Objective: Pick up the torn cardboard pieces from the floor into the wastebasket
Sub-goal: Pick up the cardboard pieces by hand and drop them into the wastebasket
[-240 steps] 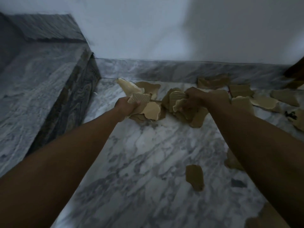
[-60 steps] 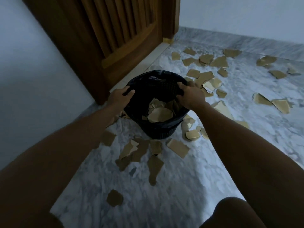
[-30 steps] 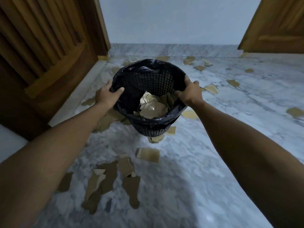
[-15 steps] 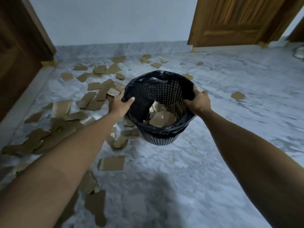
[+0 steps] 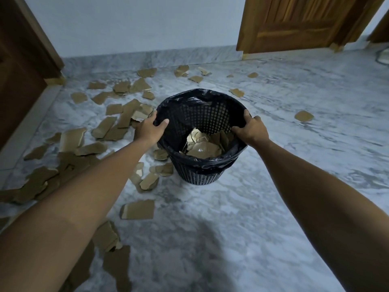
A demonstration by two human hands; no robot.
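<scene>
Grey-veined marble floor runs up to a pale wall, with a dark wooden door at the left edge and a lighter wooden door at the far right.

Both hands grip the wastebasket, a black mesh basket lined with a black plastic bag folded over its rim. The left hand clamps the left side of the rim, thumb curled inside over the bag and fingers wrapped round the outside. The right hand grips the right side of the rim the same way, thumb inside. Whether the basket stands on the floor or is lifted just off it cannot be told.

Inside the wastebasket lies a heap of torn cardboard, tan pieces piled at the bottom, below and between the two hands.

Many more cardboard pieces lie scattered on the floor, thickest to the left of the basket and under the left forearm, reaching toward the dark door. One larger piece lies in front of the basket on its near left side. A few small scraps lie along the far wall's skirting, and a single piece lies apart on the floor to the right of the right hand. Several pieces lie just beside the basket's base on its left.
</scene>
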